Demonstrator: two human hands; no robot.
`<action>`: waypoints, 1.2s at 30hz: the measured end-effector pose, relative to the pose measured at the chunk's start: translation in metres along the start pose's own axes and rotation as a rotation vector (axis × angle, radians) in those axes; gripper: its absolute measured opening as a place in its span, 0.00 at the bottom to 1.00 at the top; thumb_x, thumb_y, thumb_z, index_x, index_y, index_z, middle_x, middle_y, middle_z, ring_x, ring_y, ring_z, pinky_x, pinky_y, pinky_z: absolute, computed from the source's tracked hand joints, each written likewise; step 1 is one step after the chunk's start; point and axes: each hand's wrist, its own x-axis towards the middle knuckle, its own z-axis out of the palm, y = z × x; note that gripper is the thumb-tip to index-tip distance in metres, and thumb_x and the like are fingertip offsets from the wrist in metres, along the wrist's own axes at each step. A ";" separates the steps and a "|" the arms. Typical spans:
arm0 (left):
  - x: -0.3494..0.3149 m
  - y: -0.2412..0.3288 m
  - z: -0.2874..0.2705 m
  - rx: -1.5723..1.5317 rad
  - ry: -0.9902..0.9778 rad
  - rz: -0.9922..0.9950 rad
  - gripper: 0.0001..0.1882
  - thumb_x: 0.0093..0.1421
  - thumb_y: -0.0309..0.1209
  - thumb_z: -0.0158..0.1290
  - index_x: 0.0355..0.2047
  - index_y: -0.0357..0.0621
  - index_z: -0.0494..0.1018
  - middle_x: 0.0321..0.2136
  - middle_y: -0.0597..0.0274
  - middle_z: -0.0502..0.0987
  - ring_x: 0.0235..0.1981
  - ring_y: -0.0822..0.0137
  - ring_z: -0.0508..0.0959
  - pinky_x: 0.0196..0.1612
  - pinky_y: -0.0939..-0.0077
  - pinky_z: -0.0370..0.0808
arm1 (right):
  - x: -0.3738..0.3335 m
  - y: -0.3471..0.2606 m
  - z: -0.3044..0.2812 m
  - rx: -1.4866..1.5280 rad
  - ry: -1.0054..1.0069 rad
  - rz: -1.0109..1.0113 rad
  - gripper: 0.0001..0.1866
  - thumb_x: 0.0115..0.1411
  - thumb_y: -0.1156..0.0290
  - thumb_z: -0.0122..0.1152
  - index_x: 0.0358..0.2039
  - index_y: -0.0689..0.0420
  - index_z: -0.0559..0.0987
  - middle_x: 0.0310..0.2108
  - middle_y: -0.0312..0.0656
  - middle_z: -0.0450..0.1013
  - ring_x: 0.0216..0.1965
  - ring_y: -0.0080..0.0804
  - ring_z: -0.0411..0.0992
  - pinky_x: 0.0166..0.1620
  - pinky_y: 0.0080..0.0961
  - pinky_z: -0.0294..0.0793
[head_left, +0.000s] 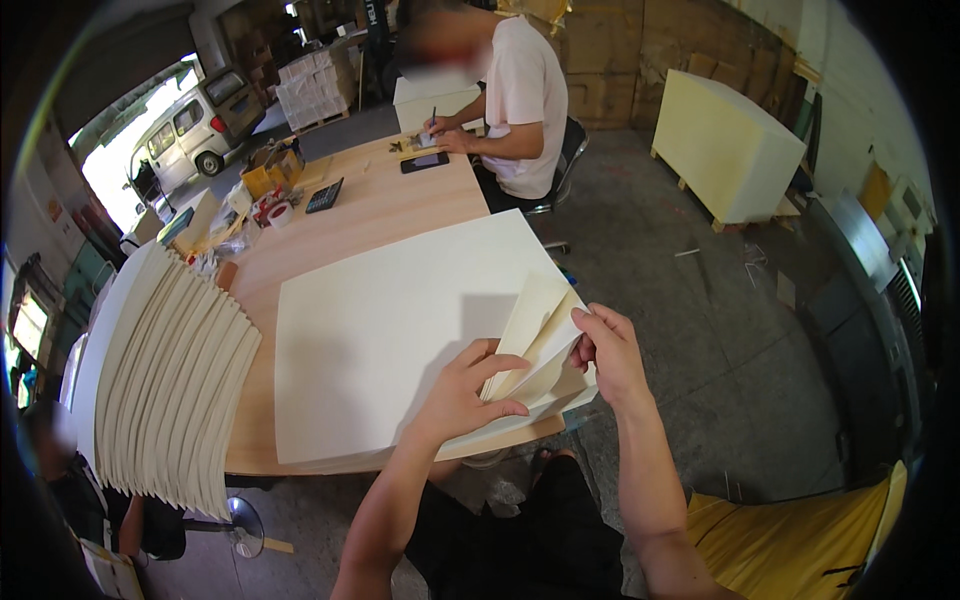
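A stack of large cream paper sheets point(390, 320) lies in front of me at the table's near right end. Its near right corner is lifted and curled back, with several sheets point(535, 318) fanned apart. My right hand point(607, 352) pinches the edge of the lifted sheets between thumb and fingers. My left hand point(468, 392) rests against the curled part, thumb and forefinger spread apart. Part of the fan is hidden behind its fingers. To the left, a thick fanned pile of similar sheets point(165, 380) droops over the table edge.
Across the wooden table point(400, 215), a seated person point(520, 110) holds a pen over small items. A phone point(425, 162), a calculator point(324, 195) and tape rolls point(279, 213) lie farther off. A palletised cream stack point(725, 150) stands right; yellow cloth point(800, 530) hangs near right. Another person point(130, 515) is at lower left.
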 end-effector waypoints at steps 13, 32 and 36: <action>0.001 -0.003 0.006 -0.139 0.122 -0.063 0.22 0.58 0.33 0.70 0.54 0.53 0.81 0.60 0.52 0.73 0.55 0.52 0.79 0.57 0.63 0.77 | -0.005 0.003 0.001 -0.169 0.045 -0.060 0.21 0.70 0.60 0.63 0.21 0.52 0.71 0.16 0.31 0.67 0.19 0.17 0.68 0.24 0.20 0.64; -0.001 -0.009 0.006 -0.051 0.087 -0.014 0.25 0.59 0.32 0.69 0.58 0.56 0.80 0.63 0.52 0.72 0.56 0.53 0.78 0.58 0.63 0.78 | -0.004 0.009 -0.003 -0.162 0.052 -0.081 0.23 0.71 0.60 0.61 0.19 0.51 0.68 0.16 0.29 0.66 0.18 0.19 0.68 0.22 0.20 0.63; 0.001 -0.002 0.003 0.038 -0.001 0.087 0.26 0.58 0.32 0.69 0.58 0.57 0.80 0.63 0.53 0.73 0.56 0.52 0.78 0.58 0.63 0.78 | 0.000 0.007 0.001 0.099 0.035 -0.024 0.23 0.71 0.61 0.62 0.19 0.51 0.67 0.16 0.30 0.63 0.17 0.22 0.67 0.21 0.23 0.62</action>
